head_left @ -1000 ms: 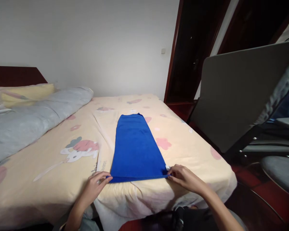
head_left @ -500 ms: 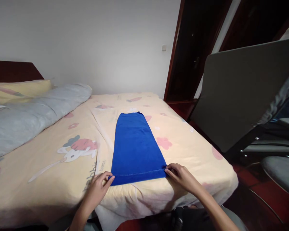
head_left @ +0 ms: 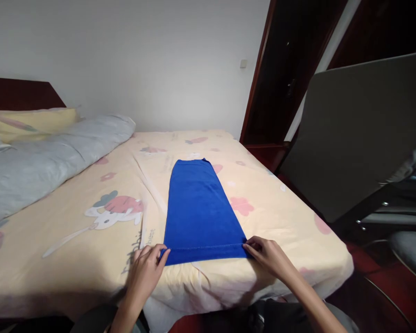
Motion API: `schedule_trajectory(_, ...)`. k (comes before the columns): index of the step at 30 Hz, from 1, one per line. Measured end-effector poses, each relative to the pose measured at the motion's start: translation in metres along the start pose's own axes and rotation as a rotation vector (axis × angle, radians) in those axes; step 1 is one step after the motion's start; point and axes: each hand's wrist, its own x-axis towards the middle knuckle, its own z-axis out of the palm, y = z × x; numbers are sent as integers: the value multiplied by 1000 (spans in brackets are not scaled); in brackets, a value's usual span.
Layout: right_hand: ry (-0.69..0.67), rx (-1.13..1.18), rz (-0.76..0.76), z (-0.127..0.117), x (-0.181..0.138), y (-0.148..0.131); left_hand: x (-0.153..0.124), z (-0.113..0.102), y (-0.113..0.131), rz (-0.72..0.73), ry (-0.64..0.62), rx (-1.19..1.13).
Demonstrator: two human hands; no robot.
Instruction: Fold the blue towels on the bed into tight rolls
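A long blue towel (head_left: 203,203) lies flat on the bed, its near end turned up into a narrow strip with a stitched edge along it. My left hand (head_left: 149,263) pinches the near left corner of that strip between thumb and fingertips. At the opposite corner, my right hand (head_left: 265,253) is closed on the strip's right end in the same kind of pinch. Between the two hands the strip runs nearly straight. Far off, the towel's back end shows a slightly raised right corner.
The towel rests on a bed (head_left: 291,231) with a cream printed sheet that drapes over the front edge. A grey rolled quilt (head_left: 55,152) and a yellow pillow (head_left: 38,122) lie at the left. A dark chair-like panel (head_left: 353,134) stands at the right, near a door (head_left: 280,69).
The view has shifted a little, so most things appear slightly further right. Both hands keep their pinch on the towel's near corners; the folded strip looks much the same.
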Motion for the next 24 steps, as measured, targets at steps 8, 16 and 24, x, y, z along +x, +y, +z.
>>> schedule_trajectory(8,121,-110,-93,2,-1,0,2,1,3,74,101,66)
schedule_trajectory(16,119,33,-165,1,2,10,3,-11,13,337,36,-83)
schedule_trajectory(24,270,146,-274,-13,-8,-8,0,-6,16,390,-81,-51)
